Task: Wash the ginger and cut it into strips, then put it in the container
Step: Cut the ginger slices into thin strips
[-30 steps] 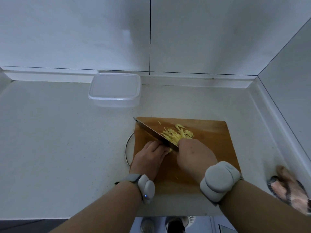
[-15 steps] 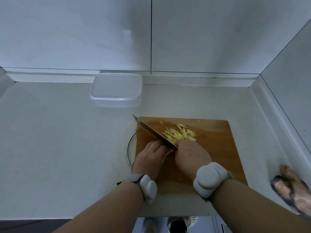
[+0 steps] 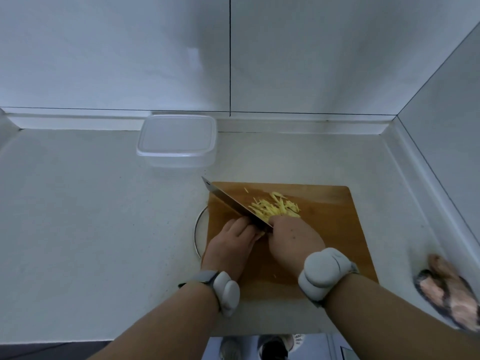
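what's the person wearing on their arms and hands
Both forearms are bare, with no sleeves in view, and neither hand wears a glove. The left wrist carries a grey strap holding a rounded, lobed, pale grey device. The right wrist has a similar but bulkier-looking pale grey lobed device on a grey band. No cables show.

A home kitchen: a pale speckled desk [image 3: 91,229] runs into a corner of glossy white wall panels [image 3: 117,53]. A wooden cutting board [image 3: 337,229] with a cleaver [image 3: 233,206] and ginger strips [image 3: 275,207] lies near its front edge, and a clear plastic container [image 3: 178,141] sits at its back edge.
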Demonstrator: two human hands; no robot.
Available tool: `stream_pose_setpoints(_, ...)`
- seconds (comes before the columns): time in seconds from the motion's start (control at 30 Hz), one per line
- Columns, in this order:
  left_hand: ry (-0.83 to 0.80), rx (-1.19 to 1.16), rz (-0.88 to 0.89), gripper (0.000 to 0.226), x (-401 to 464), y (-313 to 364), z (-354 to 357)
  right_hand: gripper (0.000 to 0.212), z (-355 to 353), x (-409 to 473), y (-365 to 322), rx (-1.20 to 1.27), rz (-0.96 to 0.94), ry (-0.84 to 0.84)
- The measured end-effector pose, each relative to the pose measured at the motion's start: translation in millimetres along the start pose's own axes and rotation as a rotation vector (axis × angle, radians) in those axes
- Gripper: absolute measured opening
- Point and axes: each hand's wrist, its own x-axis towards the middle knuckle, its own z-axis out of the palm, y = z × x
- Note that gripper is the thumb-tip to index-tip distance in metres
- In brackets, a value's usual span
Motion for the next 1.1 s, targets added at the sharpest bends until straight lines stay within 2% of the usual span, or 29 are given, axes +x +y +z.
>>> stream_pose_setpoints(0.47,-0.008,-0.011,-0.028,0.024,-1,-1,0,0.019,-10,-14,-1,-0.039,0.066,-0.054)
stream_pose_setpoints(0.6,0.018,-0.018,-0.012,0.026,1,-1,0,0.018,0,-5,-5,-0.015,0.01,0.008)
stream_pose_setpoints(0.87,0.0,0.002,-0.026,0.024,-1,-1,-1,0.019,-7,-10,-4,-0.045,0.046,-0.041)
stream_pose_setpoints(1.1,0.002,-0.021,-0.037,0.024,-1,0,-1,0.015,-11,-9,-3,-0.036,0.002,-0.002)
